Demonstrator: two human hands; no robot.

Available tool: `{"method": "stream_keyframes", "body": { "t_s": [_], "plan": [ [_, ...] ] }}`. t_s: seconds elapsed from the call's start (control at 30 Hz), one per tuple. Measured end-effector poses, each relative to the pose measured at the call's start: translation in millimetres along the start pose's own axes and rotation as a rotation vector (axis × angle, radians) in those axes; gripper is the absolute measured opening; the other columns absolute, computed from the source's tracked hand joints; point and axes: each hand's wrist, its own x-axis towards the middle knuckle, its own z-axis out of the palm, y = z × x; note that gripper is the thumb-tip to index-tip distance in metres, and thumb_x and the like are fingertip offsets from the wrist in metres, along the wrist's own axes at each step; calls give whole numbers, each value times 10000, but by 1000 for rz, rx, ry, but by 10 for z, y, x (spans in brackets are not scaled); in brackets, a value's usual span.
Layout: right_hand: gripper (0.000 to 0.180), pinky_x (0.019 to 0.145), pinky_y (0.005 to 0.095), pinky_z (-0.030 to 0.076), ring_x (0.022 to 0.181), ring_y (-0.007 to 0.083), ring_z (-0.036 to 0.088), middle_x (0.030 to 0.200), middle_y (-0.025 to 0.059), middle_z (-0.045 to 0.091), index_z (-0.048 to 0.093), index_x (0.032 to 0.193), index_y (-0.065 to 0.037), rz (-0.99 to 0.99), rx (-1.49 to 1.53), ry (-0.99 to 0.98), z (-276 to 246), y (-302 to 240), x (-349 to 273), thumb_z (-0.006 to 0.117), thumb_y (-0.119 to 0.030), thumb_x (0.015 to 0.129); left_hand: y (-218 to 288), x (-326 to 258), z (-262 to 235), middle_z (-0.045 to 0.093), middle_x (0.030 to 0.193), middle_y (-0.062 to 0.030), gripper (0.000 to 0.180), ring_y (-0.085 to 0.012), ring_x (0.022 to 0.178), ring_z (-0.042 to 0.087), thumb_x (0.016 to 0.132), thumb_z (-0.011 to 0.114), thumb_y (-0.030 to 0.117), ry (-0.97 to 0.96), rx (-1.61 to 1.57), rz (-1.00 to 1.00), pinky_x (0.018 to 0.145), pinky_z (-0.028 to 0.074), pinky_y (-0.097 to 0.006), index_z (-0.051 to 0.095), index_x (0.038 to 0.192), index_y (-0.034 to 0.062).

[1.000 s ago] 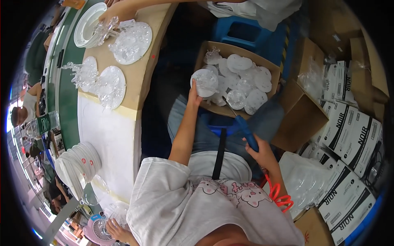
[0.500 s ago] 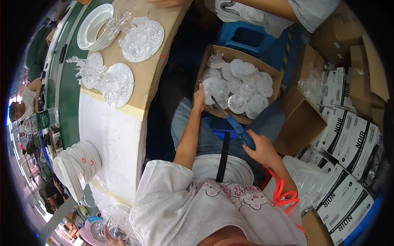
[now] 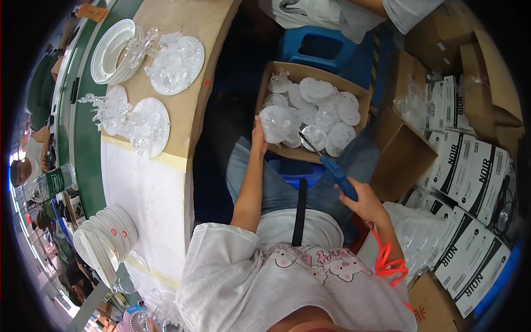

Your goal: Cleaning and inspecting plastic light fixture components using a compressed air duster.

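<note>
Viewed from above, clear plastic discs [image 3: 148,124] lie on the workbench [image 3: 149,188] at left. The left hand [image 3: 258,138] grips a clear disc [image 3: 275,123] at the cardboard box [image 3: 381,160] edge; it was raised a second ago. The right hand [image 3: 362,200] clenches a blue-handled tool [image 3: 332,169], whose tip could scratch the discs.

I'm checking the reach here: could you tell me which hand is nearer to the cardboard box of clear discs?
Left. The left hand touches the cardboard box at its near-left edge; the right hand holds a blue-handled tool short of it.
</note>
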Motion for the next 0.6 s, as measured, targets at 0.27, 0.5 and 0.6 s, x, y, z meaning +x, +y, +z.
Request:
{"method": "stream_keyframes", "body": {
  "t_s": [0.27,0.5,0.6],
  "plan": [
    [247,625,330,445,658,308,577,706,143,591,540,937,-25,-65,-133,-22,16,59,-10,574,-138,720,56,-9,-43,505,1185,-114,645,-240,1083,494,861,340,538,-31,-109,-23,930,393,-360,428,1206,0],
    [249,624,354,450,684,329,583,709,150,590,545,932,-37,4,-134,-13,-21,76,-17,579,-153,715,26,45,-108,392,1304,-85,657,-252,1190,386,843,340,566,-5,-209,4,986,328,-401,349,1287,82],
    [296,631,392,447,682,360,568,708,186,581,530,955,-24,-20,-139,-26,65,168,-4,579,-178,706,26,90,-158,390,1312,-66,648,-264,1206,363,832,322,591,-12,-266,8,998,302,-432,362,1288,132]
  ]
}}
